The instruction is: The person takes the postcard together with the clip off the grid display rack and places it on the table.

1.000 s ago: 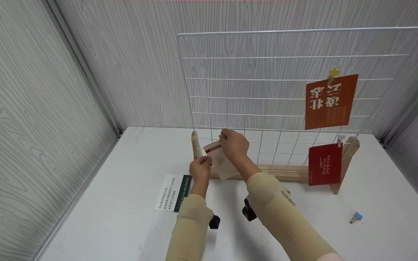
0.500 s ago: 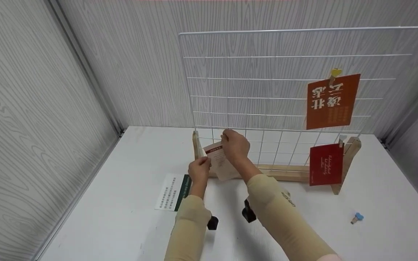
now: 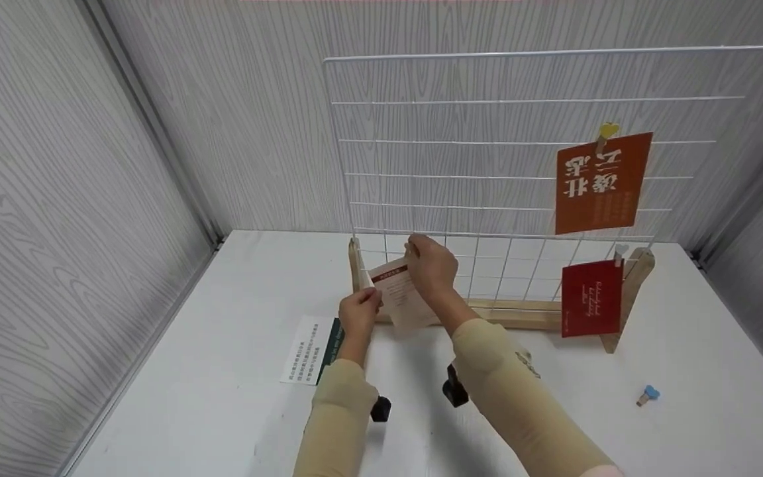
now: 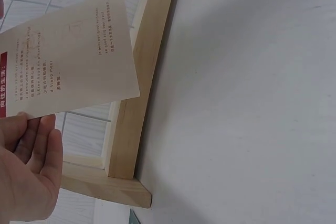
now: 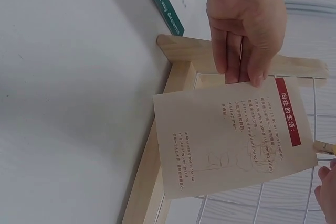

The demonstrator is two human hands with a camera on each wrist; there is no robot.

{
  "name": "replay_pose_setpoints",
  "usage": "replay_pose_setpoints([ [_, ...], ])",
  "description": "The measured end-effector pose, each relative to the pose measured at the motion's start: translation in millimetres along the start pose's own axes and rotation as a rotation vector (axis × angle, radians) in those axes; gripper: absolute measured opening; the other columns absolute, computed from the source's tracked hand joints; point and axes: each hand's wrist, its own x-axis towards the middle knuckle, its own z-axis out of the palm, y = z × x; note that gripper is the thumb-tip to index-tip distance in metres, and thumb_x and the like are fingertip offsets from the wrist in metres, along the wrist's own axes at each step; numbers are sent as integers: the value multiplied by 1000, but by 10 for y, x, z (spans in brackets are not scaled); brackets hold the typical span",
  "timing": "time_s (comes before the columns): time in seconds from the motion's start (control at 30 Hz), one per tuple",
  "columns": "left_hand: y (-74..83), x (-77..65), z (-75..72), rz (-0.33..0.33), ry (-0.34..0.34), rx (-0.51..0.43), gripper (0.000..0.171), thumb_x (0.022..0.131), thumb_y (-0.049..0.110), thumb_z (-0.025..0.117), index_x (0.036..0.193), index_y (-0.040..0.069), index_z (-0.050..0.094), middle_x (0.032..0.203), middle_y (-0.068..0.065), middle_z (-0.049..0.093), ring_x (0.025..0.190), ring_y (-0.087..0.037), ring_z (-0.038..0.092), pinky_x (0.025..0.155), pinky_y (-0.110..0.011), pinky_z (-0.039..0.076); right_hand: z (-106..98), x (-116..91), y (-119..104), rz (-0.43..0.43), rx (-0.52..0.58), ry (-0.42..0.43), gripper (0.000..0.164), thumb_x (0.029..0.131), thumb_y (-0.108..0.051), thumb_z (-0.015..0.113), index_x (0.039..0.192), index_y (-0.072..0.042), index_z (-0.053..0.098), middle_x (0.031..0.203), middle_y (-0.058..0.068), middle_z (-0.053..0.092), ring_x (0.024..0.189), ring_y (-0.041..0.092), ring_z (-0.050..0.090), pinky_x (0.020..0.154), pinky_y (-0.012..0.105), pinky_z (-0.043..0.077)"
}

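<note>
A cream card [image 3: 403, 291] with a red heading strip and printed lines is held in front of the lower left part of a white wire grid [image 3: 554, 53]. My left hand [image 3: 359, 317] pinches the card's left edge between thumb and fingers, as the left wrist view shows up close. At the upper edge of the card, my right hand [image 3: 433, 268] holds a small wooden clothespin [image 5: 324, 147] with some yellow on it. The clothespin's tip is right at the card's edge, against the wires. Most of the right hand lies outside the right wrist view.
An orange card [image 3: 603, 189] under a yellow heart clip and a red card [image 3: 591, 299] hang on the grid's right side. A wooden base [image 3: 520, 317] supports the grid. On the table lie a white-and-green card [image 3: 305, 351] and a blue heart clip [image 3: 648, 395].
My left hand has shifted slightly left and down with the card's edge. The right hand stays almost in place at the card's upper edge.
</note>
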Motion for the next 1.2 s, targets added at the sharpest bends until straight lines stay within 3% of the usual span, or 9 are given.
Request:
replay_pose_setpoints([
  [0.23,2,17,-73,6,-65,-23,15,81,6,59,92,-2,65,79,-10,62,69,-17,57,62,-26,47,-57,-9,27,-72,8,57,4,80,-6,59,81,-5,63,72,3,62,60,13,54,54,29,45],
  [0.47,2,25,-149,-67,-106,-32,19,82,6,58,98,-3,63,89,-12,61,75,-17,57,67,-26,47,-90,-33,66,-95,9,81,8,80,-6,59,87,-4,63,81,5,64,73,15,60,62,29,47],
  [0.7,-6,25,-196,-111,-168,-21,22,82,5,57,101,-4,60,92,-14,60,76,-18,59,70,-29,47,-94,-77,79,-144,8,97,5,81,-6,58,84,-4,62,76,3,63,66,13,59,56,26,47],
  [0.83,-9,40,-236,-115,-183,-7,19,81,4,57,97,-5,62,86,-14,61,72,-18,59,67,-30,48,-104,-93,72,-169,8,111,5,81,-6,58,82,-4,62,76,4,63,67,14,59,56,26,47],
  [1.07,-47,82,-313,-209,-184,-8,17,81,4,58,96,-4,63,87,-12,60,72,-17,58,65,-27,48,-149,-148,92,-198,26,86,5,80,-4,58,77,-6,60,71,2,61,58,12,53,52,28,44],
  [1.2,-98,96,-356,-209,-197,17,18,80,5,59,95,-4,63,85,-11,60,72,-16,56,66,-28,47,-179,-182,125,-222,28,99,5,80,-5,59,76,-6,59,71,2,61,56,12,53,51,29,44],
])
